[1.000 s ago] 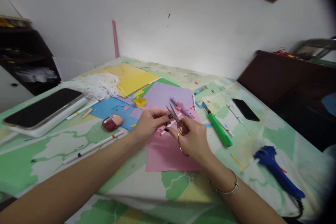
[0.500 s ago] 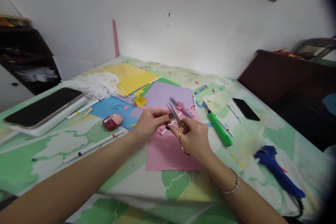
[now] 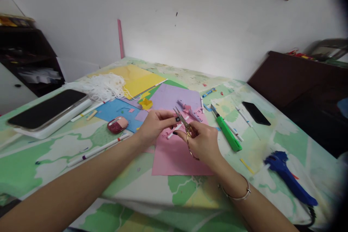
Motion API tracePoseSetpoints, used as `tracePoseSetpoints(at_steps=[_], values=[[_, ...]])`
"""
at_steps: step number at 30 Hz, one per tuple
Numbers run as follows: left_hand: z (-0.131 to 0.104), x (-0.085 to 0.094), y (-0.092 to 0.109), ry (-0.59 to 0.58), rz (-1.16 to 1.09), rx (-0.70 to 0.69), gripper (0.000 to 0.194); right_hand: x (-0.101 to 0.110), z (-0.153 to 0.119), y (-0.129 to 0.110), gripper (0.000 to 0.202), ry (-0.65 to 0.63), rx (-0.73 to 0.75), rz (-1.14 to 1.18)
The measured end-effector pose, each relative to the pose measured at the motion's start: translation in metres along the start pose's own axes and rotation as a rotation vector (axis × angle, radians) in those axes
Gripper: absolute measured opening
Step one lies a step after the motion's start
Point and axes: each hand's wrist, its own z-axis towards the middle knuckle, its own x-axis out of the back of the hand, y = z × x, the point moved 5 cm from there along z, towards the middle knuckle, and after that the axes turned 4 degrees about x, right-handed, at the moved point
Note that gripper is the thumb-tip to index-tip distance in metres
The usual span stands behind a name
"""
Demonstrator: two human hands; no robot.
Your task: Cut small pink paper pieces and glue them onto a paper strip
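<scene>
My right hand (image 3: pixel 204 144) grips a small pair of gold-handled scissors (image 3: pixel 187 127), the blades slightly apart and pointing up and left. Close to the blade tips, my left hand (image 3: pixel 156 125) pinches with thumb and fingers; whatever lies in the pinch is too small or hidden to make out. Both hands hover over a pink paper sheet (image 3: pixel 179 157), where pink scraps and a short white stick (image 3: pixel 174 131) lie. Just beyond is a rolled purple paper piece with pink bits (image 3: pixel 189 110) on a purple sheet (image 3: pixel 170 96).
A green box cutter (image 3: pixel 227 132) lies right of my hands with its blade out, near a dark phone (image 3: pixel 256 113) and a blue glue gun (image 3: pixel 289 177). Left are a maroon-pink case (image 3: pixel 117 125), marker pens, a larger phone (image 3: pixel 49 108) and white yarn (image 3: pixel 104 87). Yellow sheets (image 3: pixel 136 76) lie behind.
The view has shifted slightly. Both hands hold nearly the same pose, with the scissors at the left fingertips.
</scene>
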Motion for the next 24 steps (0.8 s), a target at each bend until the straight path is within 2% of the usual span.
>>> tracePoseSetpoints(at_steps=[10, 24], values=[[0.001, 0.004, 0.009, 0.041, 0.133, 0.006, 0.005, 0.000, 0.001, 0.000, 0.045, -0.031, 0.011, 0.023], [0.005, 0.009, 0.011, 0.002, 0.218, -0.026, 0.005, 0.000, 0.001, 0.003, 0.046, -0.084, 0.033, 0.034]])
